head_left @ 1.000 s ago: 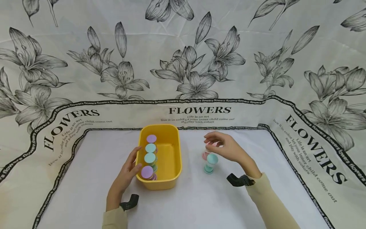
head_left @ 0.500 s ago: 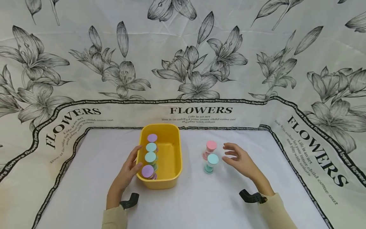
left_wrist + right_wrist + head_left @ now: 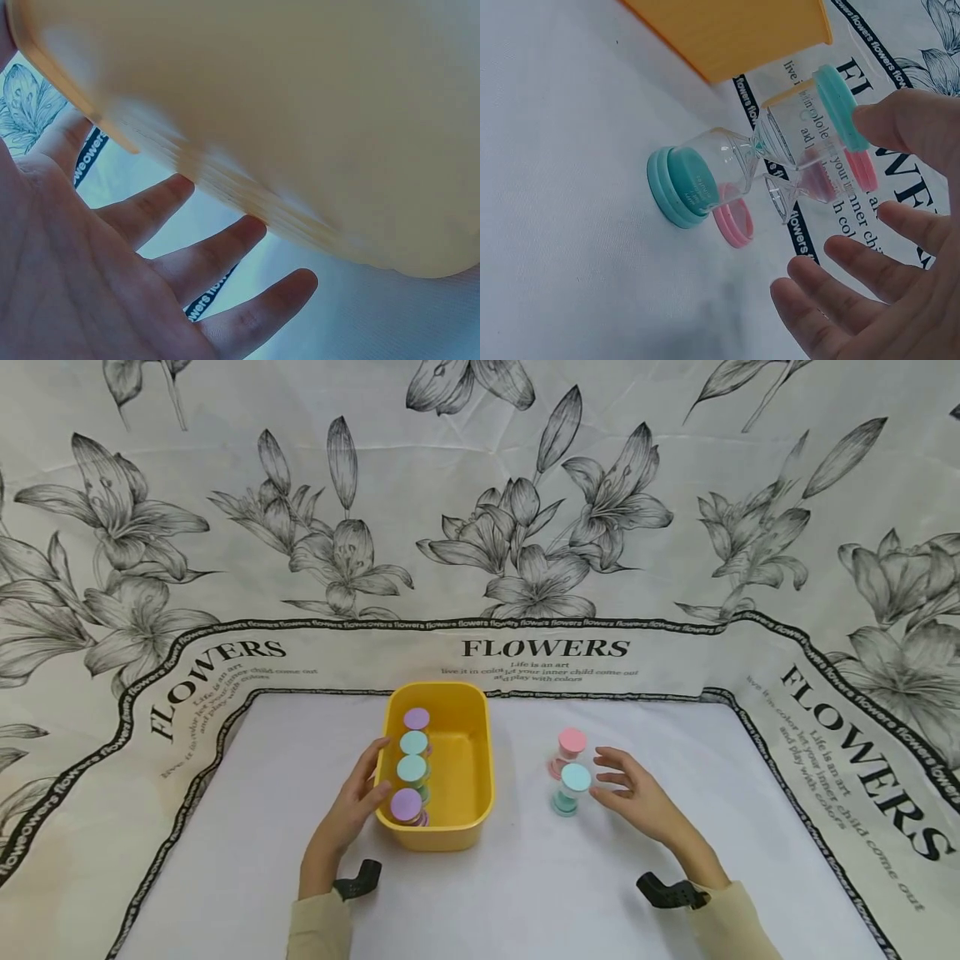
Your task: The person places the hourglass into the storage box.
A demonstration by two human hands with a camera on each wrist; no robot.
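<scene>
In the head view, a teal-capped hourglass (image 3: 572, 793) stands upright on the table, with a pink-capped hourglass (image 3: 571, 745) just behind it. My right hand (image 3: 633, 793) is to their right, fingers spread and loosely bent around nothing. Its thumb tip lies by the teal top cap (image 3: 840, 109) in the right wrist view; whether it touches cannot be told. My left hand (image 3: 348, 802) rests against the left side of the yellow bin (image 3: 483, 768), its fairly straight fingers along the outer wall and its thumb at the rim. Inside, several purple-capped hourglasses (image 3: 406, 805) and teal-capped ones (image 3: 412, 768) stand in a row along the left wall.
A white cloth covers the table (image 3: 480, 902). Behind it rises a flower-printed curtain (image 3: 540, 560) with a black lettered border, which also runs down both sides. A black wrist mount (image 3: 671, 892) sits on the right forearm, another (image 3: 358, 880) on the left.
My right hand has drawn back rightward off the pink-capped hourglass, uncovering it, and is now beside the teal-capped one. The left hand stays on the bin. The head view has shifted slightly.
</scene>
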